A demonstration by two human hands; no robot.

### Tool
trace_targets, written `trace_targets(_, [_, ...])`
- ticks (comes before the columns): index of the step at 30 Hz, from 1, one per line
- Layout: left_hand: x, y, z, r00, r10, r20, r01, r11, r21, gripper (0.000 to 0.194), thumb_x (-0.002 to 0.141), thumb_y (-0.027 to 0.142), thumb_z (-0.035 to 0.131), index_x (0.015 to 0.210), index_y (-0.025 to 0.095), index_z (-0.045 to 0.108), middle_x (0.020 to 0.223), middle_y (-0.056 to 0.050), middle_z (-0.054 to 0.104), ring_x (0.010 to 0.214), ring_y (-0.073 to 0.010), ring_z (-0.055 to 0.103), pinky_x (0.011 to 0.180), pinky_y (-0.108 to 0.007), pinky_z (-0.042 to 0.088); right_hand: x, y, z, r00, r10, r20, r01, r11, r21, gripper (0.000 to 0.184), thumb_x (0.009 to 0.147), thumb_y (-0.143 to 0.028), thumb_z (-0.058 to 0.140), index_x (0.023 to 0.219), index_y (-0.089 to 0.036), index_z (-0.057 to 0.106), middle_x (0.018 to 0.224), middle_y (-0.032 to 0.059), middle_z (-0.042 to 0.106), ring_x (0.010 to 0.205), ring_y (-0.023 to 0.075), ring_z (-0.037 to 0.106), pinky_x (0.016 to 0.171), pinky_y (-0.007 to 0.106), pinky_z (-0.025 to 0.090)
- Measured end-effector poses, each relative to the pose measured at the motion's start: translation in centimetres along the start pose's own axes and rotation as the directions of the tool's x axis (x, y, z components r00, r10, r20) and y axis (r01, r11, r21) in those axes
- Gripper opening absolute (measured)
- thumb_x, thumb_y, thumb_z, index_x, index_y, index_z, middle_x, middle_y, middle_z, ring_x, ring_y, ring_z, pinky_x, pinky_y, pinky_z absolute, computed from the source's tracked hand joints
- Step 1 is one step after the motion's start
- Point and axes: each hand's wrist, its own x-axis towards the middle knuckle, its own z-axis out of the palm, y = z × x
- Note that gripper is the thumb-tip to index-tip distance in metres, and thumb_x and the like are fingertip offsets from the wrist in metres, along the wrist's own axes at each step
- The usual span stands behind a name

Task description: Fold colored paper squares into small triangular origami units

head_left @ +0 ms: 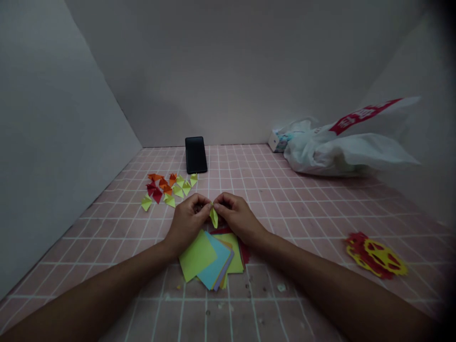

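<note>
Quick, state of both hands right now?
Left hand: closed, pinching the small folded yellow paper between thumb and fingers.
Right hand: closed, pinching the same folded paper from the other side.

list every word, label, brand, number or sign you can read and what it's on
Nothing reads clearly enough to quote.
White plastic bag: white characters on its red band, too blurred to read.
Small box: a mark on its end, too small to read.
Folded paper: no lettering visible.
</note>
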Motion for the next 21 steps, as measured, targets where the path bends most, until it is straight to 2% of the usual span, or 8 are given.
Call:
trace_targets(10, [0.1, -0.04, 0.03, 0.999, -0.035, 0.005, 0.035, 0.999, -0.018, 0.013, 0.076, 0.03, 0.062, 0.079, 0.017, 0.059, 0.067, 0.001, 0.061, 0.057, -0.0125, 0.057, 0.054, -0.023, 0.045, 0.07, 0.24, -0.11, 1.0, -0.013, 0.015, 0.014, 0.999, -0.047, 0.009, 0.078, -0.026, 0.057, 0.076, -0.017, 0.056, 0.069, -0.0013, 0.055, 0.061, 0.0103, 0.051, 0.052, 0.021, 0.045])
trace_targets(15, [0.19, 0.17, -0.1, 0.998, -0.068, 0.016, 0.068, 0.997, -0.024, 0.012, 0.077, 0.027, 0.06, 0.083, 0.018, 0.056, 0.063, 0.004, 0.058, 0.05, -0.011, 0.056, 0.049, -0.022, 0.044, -0.29, -0.2, 0.09, 0.999, -0.003, 0.053, 0.004, 1.0, -0.012, 0.016, 0.077, -0.031, 0.062, 0.084, -0.019, 0.054, 0.078, -0.0013, 0.054, 0.066, 0.0118, 0.054, 0.051, 0.023, 0.049])
trace_targets(21, [0.02, 0.31, -0.04, 0.997, -0.074, 0.015, 0.074, 0.995, -0.065, 0.012, 0.077, 0.027, 0.061, 0.08, 0.018, 0.055, 0.062, 0.005, 0.055, 0.048, -0.0093, 0.053, 0.046, -0.02, 0.043, -0.35, -0.44, 0.18, 0.999, 0.024, 0.037, -0.021, 0.997, -0.071, 0.016, 0.077, -0.032, 0.062, 0.08, -0.018, 0.054, 0.071, -0.0021, 0.051, 0.061, 0.0108, 0.051, 0.05, 0.023, 0.048])
